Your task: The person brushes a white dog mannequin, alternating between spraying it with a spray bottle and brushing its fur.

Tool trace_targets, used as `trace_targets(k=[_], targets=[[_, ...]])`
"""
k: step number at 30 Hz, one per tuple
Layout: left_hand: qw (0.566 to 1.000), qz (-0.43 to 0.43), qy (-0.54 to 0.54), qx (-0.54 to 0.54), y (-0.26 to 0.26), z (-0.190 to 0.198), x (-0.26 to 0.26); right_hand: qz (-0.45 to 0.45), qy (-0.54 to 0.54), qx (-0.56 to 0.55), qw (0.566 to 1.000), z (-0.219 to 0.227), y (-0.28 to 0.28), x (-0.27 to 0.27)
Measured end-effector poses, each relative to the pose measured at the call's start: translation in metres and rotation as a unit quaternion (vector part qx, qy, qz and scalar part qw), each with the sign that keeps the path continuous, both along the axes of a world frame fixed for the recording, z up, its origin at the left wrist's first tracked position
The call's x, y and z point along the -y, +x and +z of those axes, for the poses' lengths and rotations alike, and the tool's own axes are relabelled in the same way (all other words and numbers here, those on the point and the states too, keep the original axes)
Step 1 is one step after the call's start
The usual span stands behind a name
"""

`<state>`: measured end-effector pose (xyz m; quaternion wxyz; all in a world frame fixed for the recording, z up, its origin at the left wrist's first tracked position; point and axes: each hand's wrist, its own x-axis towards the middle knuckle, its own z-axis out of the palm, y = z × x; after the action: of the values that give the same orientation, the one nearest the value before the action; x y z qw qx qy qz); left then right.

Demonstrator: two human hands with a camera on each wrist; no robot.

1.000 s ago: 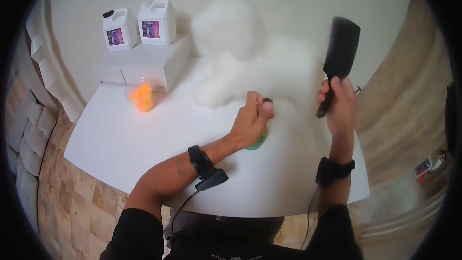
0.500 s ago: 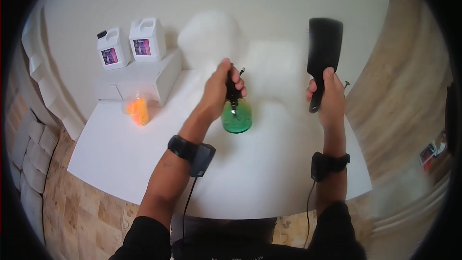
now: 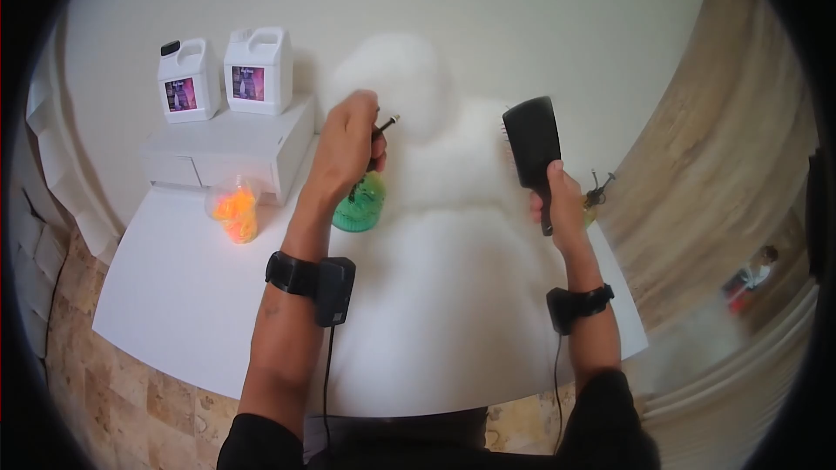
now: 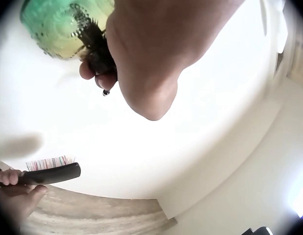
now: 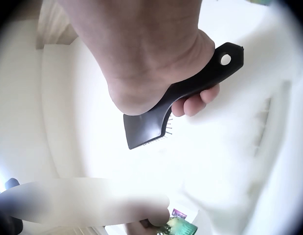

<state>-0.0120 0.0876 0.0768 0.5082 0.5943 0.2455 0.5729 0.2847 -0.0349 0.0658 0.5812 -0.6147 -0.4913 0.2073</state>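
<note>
My left hand (image 3: 347, 144) grips the black spray head of a green, see-through spray bottle (image 3: 359, 206), its thin nozzle (image 3: 388, 124) pointing to the right. In the left wrist view the textured bottle (image 4: 56, 27) shows at the top, fingers curled under the sprayer. A large white, fluffy-looking form (image 3: 457, 148) stands blurred between the hands. On its right side, my right hand (image 3: 566, 209) holds a black paddle hairbrush (image 3: 533, 139) by the handle, head up and bristles towards the white form. The right wrist view shows the brush's smooth back (image 5: 144, 128).
Two white jugs (image 3: 259, 87) with purple labels stand on a white drawer box (image 3: 235, 152) at the back left. Before it is a clear cup (image 3: 233, 213) of orange and yellow pieces. Another sprayer (image 3: 596, 196) shows behind my right hand. The white table (image 3: 192, 313) has a curved front edge.
The left hand has carried the spray bottle from low in front of the white form up and left. The brush has shifted left and lower, closer to the form. The head view has moved too.
</note>
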Motion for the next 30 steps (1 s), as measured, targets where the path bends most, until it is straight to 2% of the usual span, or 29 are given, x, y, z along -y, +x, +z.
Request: trace_targets(k=[5,8,10,15,18,20,24,30], targets=[[0.999,0.034,0.040,-0.010,-0.012,0.001,-0.005,0.001,0.001,0.068,0.998,0.007,-0.003,-0.015],[0.999,0.013,0.039,-0.011,-0.010,0.003,0.002,0.007,0.003,0.108,0.994,0.007,-0.013,-0.025],[0.997,-0.011,0.045,-0.064,-0.007,0.002,0.003,0.014,-0.002,0.113,0.993,0.003,-0.012,-0.030],[0.994,-0.019,0.031,-0.105,-0.011,-0.002,0.002,0.014,-0.050,0.147,0.988,-0.012,-0.005,-0.032],[0.995,0.010,-0.007,-0.101,-0.030,0.006,0.001,0.009,-0.053,0.159,0.986,-0.013,-0.004,-0.029],[0.995,0.036,-0.030,-0.083,-0.043,0.009,0.000,-0.001,-0.048,0.165,0.985,-0.010,-0.007,-0.029],[0.997,0.063,-0.002,-0.048,-0.055,0.006,-0.017,0.003,-0.013,0.154,0.988,0.010,-0.024,-0.031],[0.994,0.069,0.028,-0.079,-0.059,0.011,-0.013,0.036,-0.001,0.191,0.981,0.028,-0.043,-0.048]])
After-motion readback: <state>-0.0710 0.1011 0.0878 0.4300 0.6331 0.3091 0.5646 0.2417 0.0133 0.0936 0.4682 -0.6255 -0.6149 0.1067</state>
